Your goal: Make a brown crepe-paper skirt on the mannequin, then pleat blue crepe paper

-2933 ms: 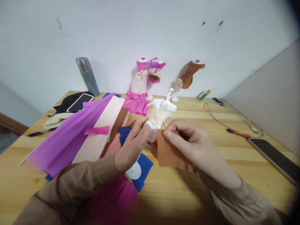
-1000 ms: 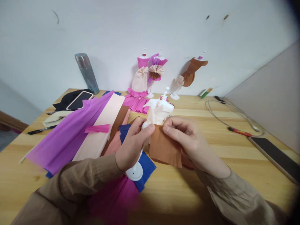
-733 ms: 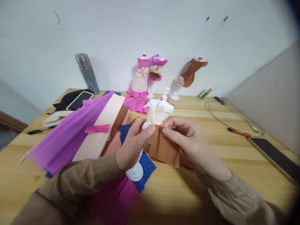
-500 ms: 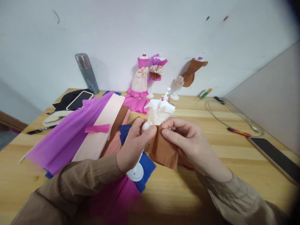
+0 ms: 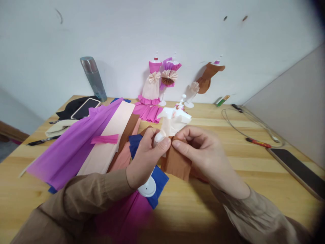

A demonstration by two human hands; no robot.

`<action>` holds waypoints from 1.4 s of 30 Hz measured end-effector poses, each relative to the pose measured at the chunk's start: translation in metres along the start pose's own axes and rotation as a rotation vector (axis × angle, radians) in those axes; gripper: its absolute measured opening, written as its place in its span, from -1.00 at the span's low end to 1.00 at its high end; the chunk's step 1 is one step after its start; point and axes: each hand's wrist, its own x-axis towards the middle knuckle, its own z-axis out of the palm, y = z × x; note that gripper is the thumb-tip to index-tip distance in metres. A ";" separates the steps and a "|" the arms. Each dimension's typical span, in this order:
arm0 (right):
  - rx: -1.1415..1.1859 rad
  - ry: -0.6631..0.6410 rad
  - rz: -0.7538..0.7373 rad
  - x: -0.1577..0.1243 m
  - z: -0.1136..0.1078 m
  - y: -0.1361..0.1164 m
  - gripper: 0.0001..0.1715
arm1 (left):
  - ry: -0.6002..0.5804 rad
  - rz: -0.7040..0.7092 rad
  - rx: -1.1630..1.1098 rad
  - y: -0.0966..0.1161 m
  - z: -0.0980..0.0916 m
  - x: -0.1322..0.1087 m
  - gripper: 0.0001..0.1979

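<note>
A small white dress-form mannequin [image 5: 186, 115] leans between my hands, its white round base [image 5: 147, 188] pointing down toward me. Pale, thin paper [image 5: 169, 127] wraps its torso. My left hand [image 5: 144, 156] is closed around the mannequin's waist, its thumb pressing at the top edge of a brown crepe paper piece [image 5: 175, 166]. My right hand [image 5: 205, 149] pinches that same edge between thumb and forefinger, close to the left thumb. The brown piece hangs below the fingertips. My left fingers hide part of the mannequin's lower body.
Purple crepe paper [image 5: 78, 145], cream, brown and blue sheets lie at left. Dressed mannequins [image 5: 152, 84] stand by the wall, one in brown [image 5: 210, 74]. A thermos [image 5: 93, 79], a phone [image 5: 86, 108], a dark phone [image 5: 297, 171], a cable [image 5: 228, 123] and a red tool [image 5: 257, 143] surround them.
My right fingertips have moved slightly left along the brown paper's top edge, closer to my left thumb. The hanging paper has shifted a little, and the mannequin has moved slightly right.
</note>
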 end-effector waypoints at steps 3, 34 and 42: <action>-0.025 -0.003 -0.016 0.000 -0.001 -0.001 -0.80 | -0.010 -0.005 -0.013 0.000 0.000 0.000 -0.73; 0.522 -0.298 0.419 0.015 -0.019 0.014 -0.23 | -0.203 -0.235 -0.502 -0.010 -0.026 0.043 -0.80; 0.491 -0.325 0.456 0.022 -0.022 0.009 -0.20 | -0.530 -0.469 -0.623 -0.015 -0.024 0.046 -0.53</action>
